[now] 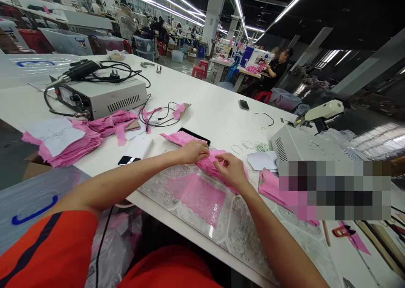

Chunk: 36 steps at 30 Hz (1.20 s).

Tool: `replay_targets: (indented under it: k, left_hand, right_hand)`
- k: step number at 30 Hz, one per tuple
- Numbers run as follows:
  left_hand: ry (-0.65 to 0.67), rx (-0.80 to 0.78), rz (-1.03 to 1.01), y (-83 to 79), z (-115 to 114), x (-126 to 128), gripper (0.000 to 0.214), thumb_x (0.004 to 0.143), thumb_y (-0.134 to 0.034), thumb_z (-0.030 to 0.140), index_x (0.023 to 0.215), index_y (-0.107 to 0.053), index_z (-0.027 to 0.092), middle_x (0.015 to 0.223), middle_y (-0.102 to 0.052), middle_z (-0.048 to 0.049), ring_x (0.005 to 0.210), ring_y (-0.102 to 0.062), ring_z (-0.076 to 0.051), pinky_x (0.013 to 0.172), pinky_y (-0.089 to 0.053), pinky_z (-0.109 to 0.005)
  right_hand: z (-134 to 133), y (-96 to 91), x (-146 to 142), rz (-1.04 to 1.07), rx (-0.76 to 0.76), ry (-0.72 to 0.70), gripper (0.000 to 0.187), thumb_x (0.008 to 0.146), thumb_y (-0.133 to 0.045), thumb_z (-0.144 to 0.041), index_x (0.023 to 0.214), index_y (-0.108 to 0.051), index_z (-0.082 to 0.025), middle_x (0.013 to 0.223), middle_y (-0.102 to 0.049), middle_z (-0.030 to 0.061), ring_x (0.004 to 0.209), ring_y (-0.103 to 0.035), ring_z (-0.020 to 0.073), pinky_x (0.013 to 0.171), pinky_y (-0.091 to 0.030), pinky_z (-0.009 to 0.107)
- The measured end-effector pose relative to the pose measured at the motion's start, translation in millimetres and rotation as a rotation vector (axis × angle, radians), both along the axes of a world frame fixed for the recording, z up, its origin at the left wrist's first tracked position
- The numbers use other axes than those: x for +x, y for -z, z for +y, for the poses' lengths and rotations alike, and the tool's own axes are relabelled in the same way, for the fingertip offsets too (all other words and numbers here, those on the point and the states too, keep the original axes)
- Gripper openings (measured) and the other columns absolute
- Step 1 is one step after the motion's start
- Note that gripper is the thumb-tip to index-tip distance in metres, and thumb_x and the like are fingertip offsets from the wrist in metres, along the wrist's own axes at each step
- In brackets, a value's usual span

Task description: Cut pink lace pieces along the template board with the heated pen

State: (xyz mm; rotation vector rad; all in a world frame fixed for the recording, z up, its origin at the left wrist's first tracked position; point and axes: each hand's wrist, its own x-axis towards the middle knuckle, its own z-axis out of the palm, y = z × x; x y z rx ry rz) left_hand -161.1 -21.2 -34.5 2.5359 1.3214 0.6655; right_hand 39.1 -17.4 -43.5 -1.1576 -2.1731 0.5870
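A stack of pink fabric pieces (209, 166) lies across the table before me, its edges ragged. My left hand (193, 151) rests on the far-left part of the stack, fingers curled and closed on the fabric. On the right part is my right hand (232, 169), thumb and fingers bent but apart, touching or just above the cloth; the exact contact is hard to see. Nearer to me, a flat pink fabric piece (202, 197) lies at a clear, glossy patterned mat (243, 224). A black-edged tablet or phone (204, 141) sits partly beneath the pink fabric.
A grey machine box (117, 96) with cables stands at left, near paper-topped pink bundles (68, 142). Another grey box (294, 142) stands at right beside folded pink fabric (270, 186). A phone (243, 104) lies farther back. One person (278, 70) sits at a sewing machine beyond the table.
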Motion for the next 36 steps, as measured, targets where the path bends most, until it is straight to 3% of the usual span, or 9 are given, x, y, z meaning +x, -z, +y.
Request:
replay_targets:
  k: [3,8,12,15,20,24,27,33,36]
  left_hand:
    - [-0.04,0.011,-0.034,-1.3,-1,4,0.012,0.086,-0.056,0.016,0.084,-0.067,0.017,0.092,-0.067,-0.0042,0.088,-0.061,-0.016,0.08,-0.045,-0.025]
    - [-0.273,0.038,-0.096,-2.7,-13,24,0.014,0.088,-0.051,0.023,0.086,-0.063,0.015,0.089,-0.063,-0.0058,0.087,-0.058,-0.017,0.076,-0.045,-0.028]
    - [-0.383,-0.003,-0.043,-9.2,-24,60,0.028,0.08,-0.06,0.043,0.077,-0.064,0.016,0.087,-0.062,-0.0078,0.087,-0.058,-0.023,0.081,-0.044,-0.037]
    - [-0.434,-0.021,0.083,-15.5,-23,94,0.046,0.08,-0.053,0.058,0.078,-0.066,0.014,0.089,-0.063,-0.0117,0.093,-0.057,-0.029,0.086,-0.04,-0.045]
    - [-0.447,0.079,0.138,-15.0,-9,137,0.033,0.084,-0.049,0.04,0.081,-0.067,0.013,0.09,-0.064,-0.0126,0.092,-0.057,-0.028,0.081,-0.038,-0.043]
    - [-0.355,0.129,0.17,-10.3,-8,154,0.021,0.08,-0.052,0.025,0.085,-0.067,0.012,0.091,-0.065,-0.0122,0.092,-0.057,-0.027,0.081,-0.038,-0.042]
    - [-0.232,0.168,0.198,-4.1,-21,162,0.017,0.078,-0.055,0.023,0.084,-0.066,0.012,0.092,-0.065,-0.0122,0.094,-0.055,-0.027,0.087,-0.037,-0.043]
    - [0.268,0.382,0.29,28.6,-72,165,0.008,0.076,-0.055,0.018,0.078,-0.062,0.015,0.085,-0.062,-0.0077,0.086,-0.053,-0.023,0.097,-0.034,-0.045]
    - [0.394,0.377,0.334,38.1,-91,158,0.007,0.077,-0.053,0.015,0.077,-0.059,0.016,0.082,-0.06,-0.0054,0.082,-0.053,-0.02,0.101,-0.032,-0.044]
  right_hand:
    - [6,-1.8,-18,-0.023,0.011,0.027,0.016,0.074,-0.057,-0.031,0.08,-0.069,-0.022,0.08,-0.068,0.0043,0.068,-0.057,0.0162,0.064,-0.044,0.03]
    - [21,-11.2,-16,0.021,0.0,0.129,0.017,0.075,-0.052,-0.029,0.071,-0.065,-0.02,0.063,-0.065,0.0006,0.059,-0.057,0.0146,0.06,-0.042,0.028]
    - [26,-24.9,4,0.082,0.028,0.248,0.013,0.072,-0.053,-0.029,0.07,-0.062,-0.02,0.061,-0.065,0.0,0.06,-0.059,0.0152,0.063,-0.045,0.028]
    - [25,-34.0,17,0.13,0.045,0.33,0.013,0.072,-0.054,-0.031,0.07,-0.06,-0.02,0.06,-0.065,0.0,0.059,-0.061,0.0155,0.063,-0.048,0.029]
    - [16,-51.6,49,0.34,0.058,0.427,0.015,0.071,-0.056,-0.033,0.072,-0.059,-0.019,0.06,-0.065,0.0004,0.057,-0.064,0.0161,0.057,-0.052,0.029]
    - [-10,-59.4,97,0.602,0.029,0.563,0.019,0.066,-0.061,-0.035,0.071,-0.058,-0.017,0.057,-0.064,0.0007,0.053,-0.065,0.0174,0.049,-0.053,0.027]
    - [-43,-45.3,140,0.662,-0.053,0.684,0.021,0.064,-0.063,-0.037,0.071,-0.058,-0.017,0.054,-0.063,0.0009,0.051,-0.064,0.018,0.046,-0.052,0.027]
    - [-117,16.3,207,0.345,-0.238,0.872,0.024,0.068,-0.057,-0.042,0.062,-0.057,-0.019,0.047,-0.059,-0.0004,0.04,-0.052,0.0131,0.043,-0.041,0.025]
    - [-145,34.9,224,0.124,-0.249,0.911,0.025,0.068,-0.054,-0.042,0.059,-0.057,-0.02,0.046,-0.057,-0.001,0.044,-0.052,0.0139,0.05,-0.039,0.026]
